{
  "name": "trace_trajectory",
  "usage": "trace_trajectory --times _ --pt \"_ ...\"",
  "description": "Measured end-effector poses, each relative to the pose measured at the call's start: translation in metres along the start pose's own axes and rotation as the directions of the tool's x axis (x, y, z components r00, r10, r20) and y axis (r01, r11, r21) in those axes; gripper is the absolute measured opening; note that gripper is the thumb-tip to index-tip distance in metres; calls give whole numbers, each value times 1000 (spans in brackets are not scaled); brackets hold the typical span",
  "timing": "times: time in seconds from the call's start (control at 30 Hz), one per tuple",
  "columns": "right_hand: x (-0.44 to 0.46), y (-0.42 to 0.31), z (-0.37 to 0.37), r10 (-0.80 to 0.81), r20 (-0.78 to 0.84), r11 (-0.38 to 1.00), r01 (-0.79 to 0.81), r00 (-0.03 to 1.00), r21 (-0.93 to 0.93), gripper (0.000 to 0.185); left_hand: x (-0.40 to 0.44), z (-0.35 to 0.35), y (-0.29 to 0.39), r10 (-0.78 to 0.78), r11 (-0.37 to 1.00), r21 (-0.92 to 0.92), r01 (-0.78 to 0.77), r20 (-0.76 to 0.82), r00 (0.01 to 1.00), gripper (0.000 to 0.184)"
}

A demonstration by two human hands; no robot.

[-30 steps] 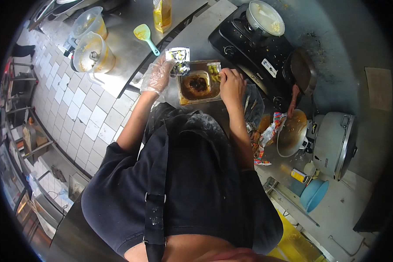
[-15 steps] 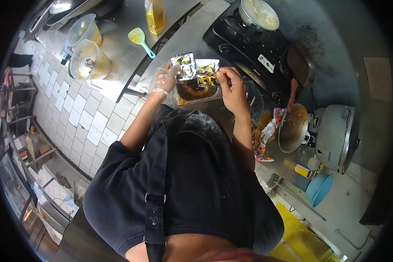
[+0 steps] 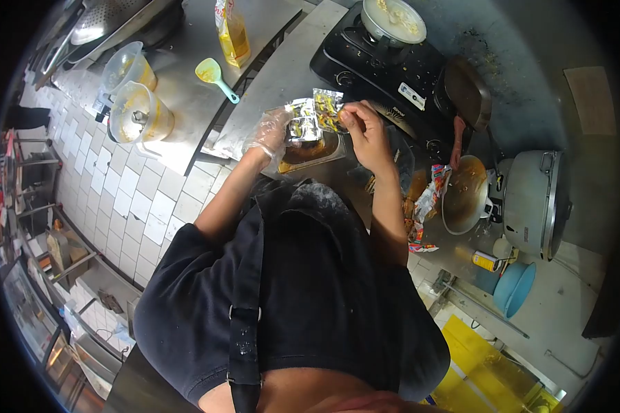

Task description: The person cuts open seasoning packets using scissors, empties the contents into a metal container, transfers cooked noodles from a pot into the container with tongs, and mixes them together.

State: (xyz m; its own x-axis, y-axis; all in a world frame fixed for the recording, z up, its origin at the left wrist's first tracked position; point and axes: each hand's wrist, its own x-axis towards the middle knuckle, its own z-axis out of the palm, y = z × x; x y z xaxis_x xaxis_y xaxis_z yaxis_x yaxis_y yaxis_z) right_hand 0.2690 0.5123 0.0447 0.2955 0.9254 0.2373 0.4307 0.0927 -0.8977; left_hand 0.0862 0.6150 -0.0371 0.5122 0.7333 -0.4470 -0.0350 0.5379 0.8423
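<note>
The counter point(image 3: 282, 69) bears a stove point(image 3: 373, 74) near foil packets point(image 3: 326, 109).

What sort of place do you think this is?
Probably a kitchen, perhaps a commercial one: a black stove bears a pan, a large lidded pot stands nearby, and a pale green scoop lies on a metal worktop.

The shiny silver-and-yellow square packet point(image 3: 328, 110) in the bare right hand point(image 3: 368, 133) has come right beside the silver-and-black packet point(image 3: 301, 129) in the plastic-gloved left hand point(image 3: 271, 132) — they were apart before.
</note>
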Motion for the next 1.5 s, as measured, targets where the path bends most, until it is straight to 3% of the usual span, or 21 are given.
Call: trace_trajectory --times 0.03,0.1,0.17,0.27,0.33,0.37,0.57,0.67,0.7,0.77,0.93,1.0,1.03,1.13,1.17,1.23,1.3,1.33,1.43,1.47,1.5 --pt "3 -12 -3 -46 33 997 48 998 -63 12 6 -3 -6 -4 1000 4 4 5 1000 32" --pt "4 -16 -5 -86 65 988 93 994 -124 8 9 -8 -5 -190 955 -187 231 211 959 34" --pt "9 -11 -7 -486 250 672 541 837 -505 14 2 -11 9 -227 950 -139 281 311 923 43" --pt "0 2 -7 -518 371 511 626 771 -589 31 -4 -11 26 -274 888 -208 410 476 836 46" --pt "-8 16 -7 -477 433 412 630 765 -658 35 -9 -7 30 -218 926 -189 326 437 873 46" --pt "-11 19 -6 -476 433 411 629 766 -660 35 -11 -5 31 -160 955 -167 244 401 902 46" --pt "-28 29 6 -384 282 520 458 879 -721 30 9 -5 -2 -223 961 -69 266 371 902 44" --pt "-50 22 -4 -226 -188 807 75 956 -586 29 7 -5 -4 -161 987 71 145 333 929 45" --pt "-58 7 -14 -215 -202 795 51 955 -604 29 7 -4 -3 -84 980 194 32 263 961 49" --pt "-74 -37 -36 -137 -341 879 -45 930 -475 34 6 -6 -11 -17 993 121 -10 220 975 57" --pt "-89 -168 -67 -626 -291 726 404 724 -556 74 -2 15 7 -18 962 271 -33 184 983 50" --pt "-102 -200 -67 -632 -321 713 366 706 -598 79 -19 32 18 16 952 304 -41 85 996 44" --pt "-105 -217 -76 -570 -181 723 386 801 -573 79 -15 32 15 7 949 313 -39 103 995 44" --pt "-111 -230 -100 -443 72 739 410 893 -534 79 -8 28 6 65 964 240 -115 209 976 50" --pt "-108 -231 -97 -386 79 775 370 919 -512 79 -12 38 10 73 959 267 -91 75 994 47" --pt "-104 -233 -90 -268 93 835 279 959 -474 80 -3 36 6 91 964 242 -113 100 991 44" --pt "-112 -196 -74 -466 -270 807 280 843 -520 72 2 33 1 102 962 241 -126 108 989 43" --pt "-113 -179 -76 -440 -361 818 202 822 -538 63 3 29 2 123 959 241 -150 124 985 42" --pt "-106 -103 -62 -64 -531 910 -169 845 -378 38 -3 43 7 110 990 73 -123 157 981 42" --pt "-104 -70 -46 193 -509 932 -319 839 -174 52 -6 43 7 73 991 95 -98 242 968 43" --pt "-98 -48 -29 300 -433 920 -379 850 -105 55 -7 43 3 70 990 98 -97 249 966 43"
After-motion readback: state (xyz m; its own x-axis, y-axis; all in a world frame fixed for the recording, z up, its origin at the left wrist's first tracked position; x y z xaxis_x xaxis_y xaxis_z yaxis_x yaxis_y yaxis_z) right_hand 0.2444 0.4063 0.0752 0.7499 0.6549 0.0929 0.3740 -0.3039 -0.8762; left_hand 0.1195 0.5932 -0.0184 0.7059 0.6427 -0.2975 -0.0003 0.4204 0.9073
